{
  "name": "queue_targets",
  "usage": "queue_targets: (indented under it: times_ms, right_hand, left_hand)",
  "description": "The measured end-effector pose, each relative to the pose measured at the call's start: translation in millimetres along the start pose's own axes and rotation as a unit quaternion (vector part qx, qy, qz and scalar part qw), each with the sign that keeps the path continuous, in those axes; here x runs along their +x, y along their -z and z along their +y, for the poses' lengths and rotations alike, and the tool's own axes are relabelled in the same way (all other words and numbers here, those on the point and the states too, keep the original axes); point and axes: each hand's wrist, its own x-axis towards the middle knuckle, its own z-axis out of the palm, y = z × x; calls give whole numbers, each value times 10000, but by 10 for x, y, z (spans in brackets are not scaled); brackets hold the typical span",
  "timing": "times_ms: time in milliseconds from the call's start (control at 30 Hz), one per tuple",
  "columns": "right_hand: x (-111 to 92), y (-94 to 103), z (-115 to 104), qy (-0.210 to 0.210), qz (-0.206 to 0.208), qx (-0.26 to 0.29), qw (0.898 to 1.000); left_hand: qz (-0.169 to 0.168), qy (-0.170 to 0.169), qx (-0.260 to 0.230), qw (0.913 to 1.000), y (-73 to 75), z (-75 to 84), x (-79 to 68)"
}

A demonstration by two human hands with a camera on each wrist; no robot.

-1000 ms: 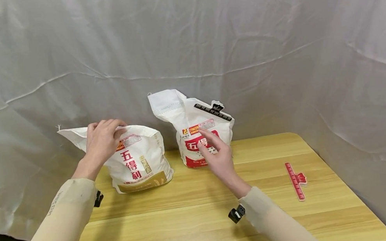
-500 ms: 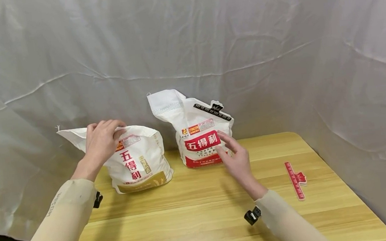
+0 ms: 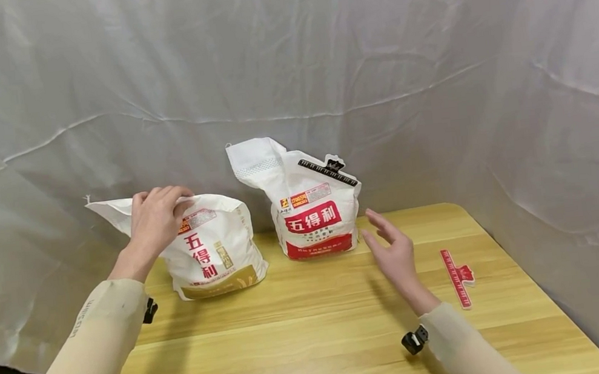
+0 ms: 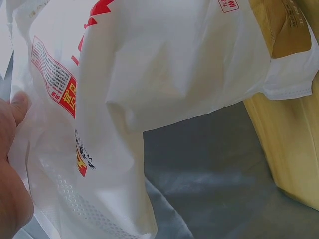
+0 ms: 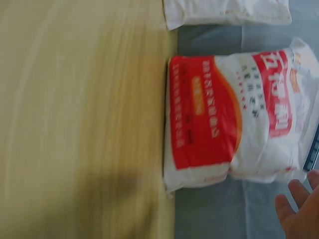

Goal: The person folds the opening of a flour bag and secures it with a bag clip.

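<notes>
My left hand [image 3: 158, 223] holds the folded top of a white flour bag [image 3: 228, 237] with red characters and a gold band along its base. In the left wrist view the thumb [image 4: 20, 107] lies against the bag's white side; the other fingertips are hidden. My right hand [image 3: 396, 257] is above the table with fingers spread and nothing in them. It is between a second flour bag [image 3: 316, 240], printed in red, and a red sealing clip [image 3: 456, 280] lying on the wood. A black sealing clip [image 3: 327, 172] sits across the second bag's folded top right corner.
The wooden table [image 3: 272, 348] has a rounded far right corner. Grey cloth [image 3: 433, 106] hangs behind the bags and along the right side. Both bags stand near the table's back edge.
My right hand has moved right, from in front of the red-printed bag to beyond its right side, nearer the red clip. My left hand keeps its hold on the other bag.
</notes>
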Motion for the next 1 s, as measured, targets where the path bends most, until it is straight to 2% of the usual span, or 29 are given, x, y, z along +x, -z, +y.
queue_targets:
  times_ms: [133, 333, 600, 733, 900, 1000]
  right_hand:
    - [-16, 134, 192, -10, 24, -143, 9999]
    - [-69, 354, 338, -350, -20, -553, 9979]
    - [-72, 656, 459, -737, -112, -869, 9934]
    - [-74, 789, 509, -935, -34, -1116, 9893]
    - [-65, 914, 587, -1042, 75, -1399, 9846]
    - [-71, 1005, 618, -1105, -1, -1519, 9822]
  left_hand:
    - [-35, 45, 10, 10000, -2, -14, -5]
    - [-78, 67, 20, 9999, -5, -20, -7]
    - [-77, 5, 23, 10000, 1, -10, -5]
    - [-34, -48, 36, 10000, -1, -14, -7]
    - [-16, -60, 74, 10000, -2, -24, -6]
    - [-10, -80, 78, 9999, 0, -18, -3]
